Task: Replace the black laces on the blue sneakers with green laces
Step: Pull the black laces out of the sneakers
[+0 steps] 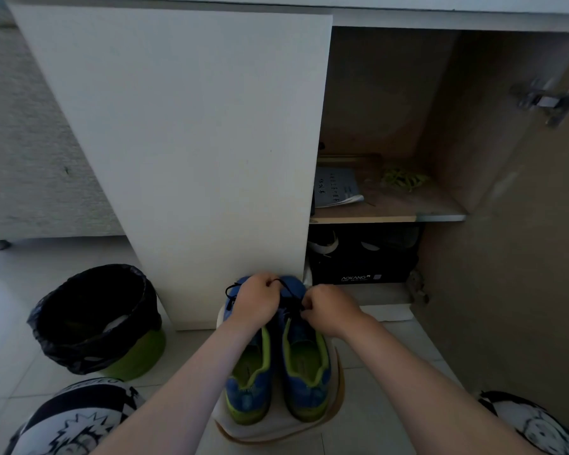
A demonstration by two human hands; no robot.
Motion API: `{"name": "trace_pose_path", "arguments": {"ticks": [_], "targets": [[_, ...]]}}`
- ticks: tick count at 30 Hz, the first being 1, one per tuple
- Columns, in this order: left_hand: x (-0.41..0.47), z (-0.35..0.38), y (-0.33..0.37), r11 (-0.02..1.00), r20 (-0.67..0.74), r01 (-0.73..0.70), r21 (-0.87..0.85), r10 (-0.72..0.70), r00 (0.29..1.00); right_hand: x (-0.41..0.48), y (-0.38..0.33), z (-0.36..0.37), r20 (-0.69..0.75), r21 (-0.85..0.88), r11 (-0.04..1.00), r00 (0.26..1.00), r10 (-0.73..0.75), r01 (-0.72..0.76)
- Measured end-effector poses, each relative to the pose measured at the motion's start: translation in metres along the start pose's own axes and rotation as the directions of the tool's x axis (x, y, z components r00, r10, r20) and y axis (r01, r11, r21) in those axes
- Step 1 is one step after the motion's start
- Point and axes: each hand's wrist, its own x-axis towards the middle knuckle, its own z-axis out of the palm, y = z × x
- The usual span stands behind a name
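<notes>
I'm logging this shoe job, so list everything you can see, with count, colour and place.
blue sneakers: 2, blue with lime lining, side by side on the mat
black laces: count unclear, black, on the sneakers by the hands
mat: 1, pale, floor before the cabinet
green laces: 1 bundle, green, upper shelf of the open cabinet
booklet: 1, white, same shelf, left of the green laces
shoebox: 1, black, lower compartment
bin: 1, green with black bag, floor at left
cabinet door: 1, white, shut, behind the sneakers
sofa: 1, grey, far left
left hand: fingers pinch the black laces
right hand: fingers pinch the black laces
</notes>
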Motion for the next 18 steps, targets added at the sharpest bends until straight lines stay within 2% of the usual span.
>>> {"name": "trace_pose_path", "arguments": {"ticks": [3, 6, 8, 10, 12, 13, 15, 18], "targets": [[0.001, -0.005, -0.005, 0.977, -0.007, -0.081, 0.198, 0.084, 0.996, 0.002, -0.005, -0.003, -0.099, 0.039, 0.999, 0.995, -0.034, 0.038], [-0.002, -0.008, -0.001, 0.935, 0.094, -0.266, 0.235, 0.251, 0.964, 0.003, -0.011, -0.008, -0.23, 0.139, 0.986, 0.972, -0.056, 0.089], [-0.005, -0.007, 0.006, 0.901, 0.145, -0.356, 0.247, 0.329, 0.933, 0.003, -0.011, -0.009, -0.235, 0.16, 0.982, 0.97, -0.06, 0.099], [-0.003, -0.006, 0.01, 0.807, 0.133, -0.443, 0.389, 0.427, 0.895, 0.003, -0.009, -0.007, -0.225, 0.183, 0.979, 0.973, -0.049, 0.091], [0.0, -0.008, 0.01, 0.69, 0.137, -0.45, 0.567, 0.459, 0.878, 0.002, -0.009, -0.007, -0.219, 0.234, 0.97, 0.976, -0.013, 0.065], [0.002, -0.01, 0.009, 0.667, 0.141, -0.426, 0.61, 0.438, 0.888, 0.002, -0.009, -0.007, -0.211, 0.263, 0.964, 0.977, 0.008, 0.049], [0.004, -0.012, 0.008, 0.664, 0.128, -0.374, 0.648, 0.39, 0.912, 0.001, -0.008, -0.008, -0.136, 0.271, 0.962, 0.99, 0.02, 0.018], [0.004, -0.01, 0.003, 0.686, 0.071, -0.313, 0.657, 0.357, 0.931, -0.004, -0.006, -0.006, 0.022, 0.137, 0.99, 0.999, 0.024, -0.026]]}}
